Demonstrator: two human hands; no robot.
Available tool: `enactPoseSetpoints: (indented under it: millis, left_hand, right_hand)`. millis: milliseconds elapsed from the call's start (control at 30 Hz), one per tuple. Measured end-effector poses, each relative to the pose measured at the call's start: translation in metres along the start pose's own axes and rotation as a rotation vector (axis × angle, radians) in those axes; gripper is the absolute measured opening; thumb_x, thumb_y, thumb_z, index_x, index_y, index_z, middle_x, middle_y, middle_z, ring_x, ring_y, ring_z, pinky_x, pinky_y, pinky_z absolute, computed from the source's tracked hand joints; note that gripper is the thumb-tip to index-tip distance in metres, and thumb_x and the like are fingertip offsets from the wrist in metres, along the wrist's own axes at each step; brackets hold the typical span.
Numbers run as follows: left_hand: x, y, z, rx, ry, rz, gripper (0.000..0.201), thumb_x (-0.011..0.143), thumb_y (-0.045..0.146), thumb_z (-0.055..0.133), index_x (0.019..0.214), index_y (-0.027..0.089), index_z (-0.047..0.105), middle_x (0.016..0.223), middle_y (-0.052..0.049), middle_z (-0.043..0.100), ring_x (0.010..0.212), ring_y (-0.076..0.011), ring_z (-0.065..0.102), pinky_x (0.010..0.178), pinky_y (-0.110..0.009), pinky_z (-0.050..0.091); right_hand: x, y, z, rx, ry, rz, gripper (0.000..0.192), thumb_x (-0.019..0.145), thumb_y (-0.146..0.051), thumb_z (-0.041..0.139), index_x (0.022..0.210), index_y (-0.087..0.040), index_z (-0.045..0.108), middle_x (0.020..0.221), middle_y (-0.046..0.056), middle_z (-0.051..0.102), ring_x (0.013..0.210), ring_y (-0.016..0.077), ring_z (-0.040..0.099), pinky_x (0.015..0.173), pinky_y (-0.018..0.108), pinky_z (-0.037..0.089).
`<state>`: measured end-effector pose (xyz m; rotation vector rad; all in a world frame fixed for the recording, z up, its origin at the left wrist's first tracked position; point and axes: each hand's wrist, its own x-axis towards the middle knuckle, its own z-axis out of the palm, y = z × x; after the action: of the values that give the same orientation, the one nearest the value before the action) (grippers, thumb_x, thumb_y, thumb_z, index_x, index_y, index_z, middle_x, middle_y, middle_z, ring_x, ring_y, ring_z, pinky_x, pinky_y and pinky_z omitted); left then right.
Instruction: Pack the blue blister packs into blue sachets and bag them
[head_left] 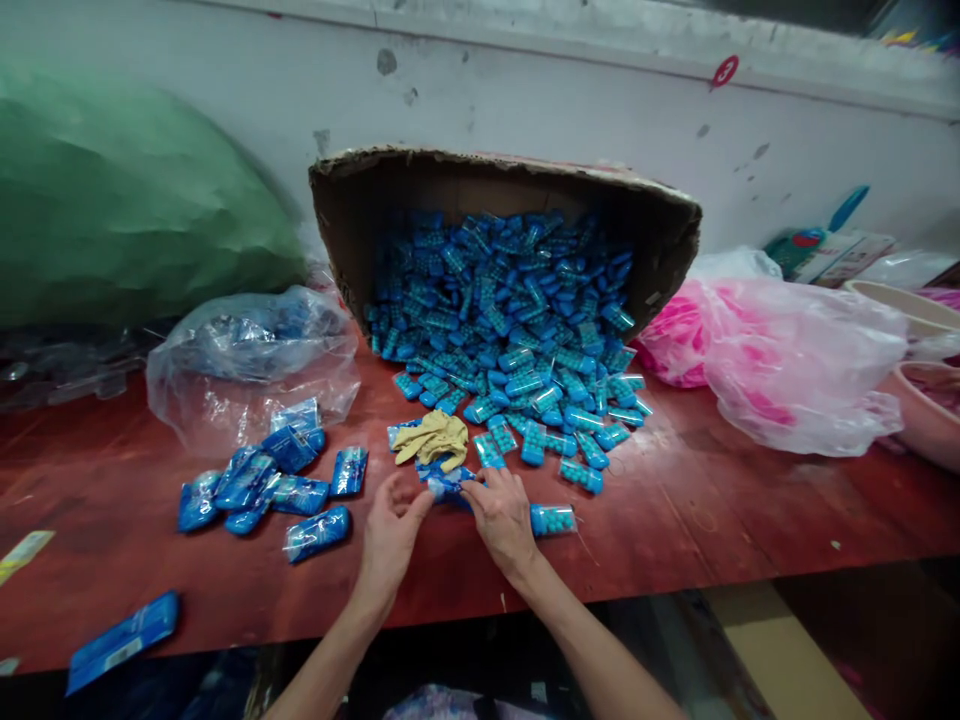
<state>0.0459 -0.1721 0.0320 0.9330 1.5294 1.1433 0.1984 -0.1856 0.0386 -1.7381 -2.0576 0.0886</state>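
Observation:
Between my two hands is a blue printed plastic wrapper [448, 486], small and partly covered by fingers. My left hand [391, 528] pinches its left end with thumb and forefinger. At the other end, my right hand [501, 515] has its fingers closed on the wrapper. Just beyond lies a crumpled pale-yellow glove [436, 440] on more blue wrappers. A clear pack of teal balls with a blue end [553, 520] rests right of my right hand. To the left, several packs in blue printed wrappers [247, 480] form a loose pile.
A cardboard box [660, 215] on its side spills many ball packs [517, 320] onto the red table [675, 500]. Clear bags [255, 370] and a green sack [127, 200] stand left; a pink-filled bag [795, 350] and a basin [911, 410] stand right. A flat blue wrapper [124, 635] overhangs the front edge.

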Motion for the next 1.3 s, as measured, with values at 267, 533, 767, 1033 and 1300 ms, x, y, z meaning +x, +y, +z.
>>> enactPoseSetpoints:
  millis: [267, 533, 767, 1033, 1300]
  left_hand:
    - [-0.012, 0.015, 0.022, -0.286, -0.289, -0.175, 0.03, 0.059, 0.033, 0.069, 0.08, 0.012, 0.068, 0.074, -0.005, 0.07, 0.072, -0.0164, 0.06, 0.072, -0.027, 0.044]
    - [-0.003, 0.003, 0.022, -0.123, -0.193, -0.095, 0.029, 0.058, 0.035, 0.069, 0.076, 0.011, 0.068, 0.065, -0.003, 0.068, 0.063, -0.0164, 0.059, 0.064, -0.027, 0.045]
    - [0.004, -0.003, 0.03, -0.178, -0.191, -0.117, 0.035, 0.058, 0.039, 0.068, 0.079, 0.011, 0.067, 0.061, -0.002, 0.065, 0.057, -0.0145, 0.056, 0.056, -0.025, 0.042]
    - [0.003, 0.016, 0.024, -0.312, -0.415, -0.346, 0.029, 0.058, 0.038, 0.069, 0.065, 0.012, 0.06, 0.045, 0.003, 0.053, 0.04, -0.0082, 0.046, 0.04, -0.02, 0.034]
    - [0.003, 0.016, 0.02, -0.409, -0.37, -0.403, 0.022, 0.061, 0.029, 0.07, 0.067, 0.013, 0.057, 0.05, 0.002, 0.057, 0.043, -0.0087, 0.051, 0.04, -0.019, 0.041]
  right_hand:
    - [-0.002, -0.006, -0.012, 0.644, 0.055, 0.191, 0.034, 0.078, -0.026, 0.057, 0.111, -0.021, 0.055, 0.1, 0.006, 0.06, 0.085, 0.0193, 0.052, 0.075, 0.031, 0.04]
    - [0.004, -0.01, 0.007, 1.016, -0.094, 0.429, 0.019, 0.077, -0.028, 0.051, 0.063, -0.016, 0.053, 0.055, -0.005, 0.046, 0.052, 0.0092, 0.04, 0.049, 0.02, 0.034]
    - [0.002, -0.024, 0.008, 0.824, 0.012, 0.417, 0.021, 0.084, -0.029, 0.04, 0.069, -0.018, 0.05, 0.063, -0.002, 0.05, 0.059, 0.0115, 0.044, 0.057, 0.022, 0.034]
    - [0.008, -0.01, 0.006, 0.898, 0.016, 0.407, 0.032, 0.084, -0.035, 0.04, 0.057, -0.019, 0.039, 0.053, -0.007, 0.034, 0.051, 0.0085, 0.032, 0.047, 0.02, 0.027]
    - [0.007, -0.004, -0.007, 0.621, 0.074, 0.316, 0.033, 0.088, -0.037, 0.038, 0.065, -0.019, 0.053, 0.062, -0.003, 0.049, 0.058, 0.0112, 0.045, 0.055, 0.021, 0.034]
